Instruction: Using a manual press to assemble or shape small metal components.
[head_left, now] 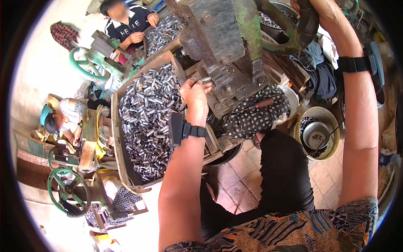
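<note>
My left hand (195, 95) is closed, pinching a short shiny metal tube (205, 79) between thumb and fingers at the base of a heavy press (228, 80). Beside that hand stands a wooden box (117, 138) heaped with many similar metal tubes (149, 107). Up at the far right, my right hand (323, 13) grips the dark wrapped part of the press's green handwheel (282, 47); its fingertips are partly hidden behind the wrapping. Below the press lies a dark polka-dot cloth (268, 107) with a brown-handled tool (258, 105) on it.
A bucket (300, 126) holding dark parts and a small bowl (315, 135) stands on the tiled floor to the right. Two people work nearby: one (130, 29) at the far left beside more tubes, another (69, 113) at left. A second green handwheel (68, 190) stands lower left.
</note>
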The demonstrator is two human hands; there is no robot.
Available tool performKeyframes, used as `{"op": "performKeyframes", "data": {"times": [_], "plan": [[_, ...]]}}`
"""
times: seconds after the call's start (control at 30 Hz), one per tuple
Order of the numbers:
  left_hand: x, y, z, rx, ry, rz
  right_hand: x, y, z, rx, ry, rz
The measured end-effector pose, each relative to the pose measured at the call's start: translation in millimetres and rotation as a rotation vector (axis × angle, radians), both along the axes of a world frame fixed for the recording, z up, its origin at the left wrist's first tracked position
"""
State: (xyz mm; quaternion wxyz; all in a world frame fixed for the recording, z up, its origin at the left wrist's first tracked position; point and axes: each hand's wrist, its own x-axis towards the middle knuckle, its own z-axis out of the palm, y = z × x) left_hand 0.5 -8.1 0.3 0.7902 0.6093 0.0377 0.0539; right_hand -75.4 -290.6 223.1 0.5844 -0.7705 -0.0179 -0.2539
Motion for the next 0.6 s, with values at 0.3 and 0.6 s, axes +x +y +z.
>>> {"op": "performKeyframes", "data": {"times": [0.3, 0.6], "plan": [[4, 5, -14, 0.065, -0.011, 0.038, 10, -26, -97, -0.212, -0.065, -0.149], [8, 7, -14, -0.226, 0.022, 0.029, 8, -17, -83, -0.008, -0.101, -0.106]]}}
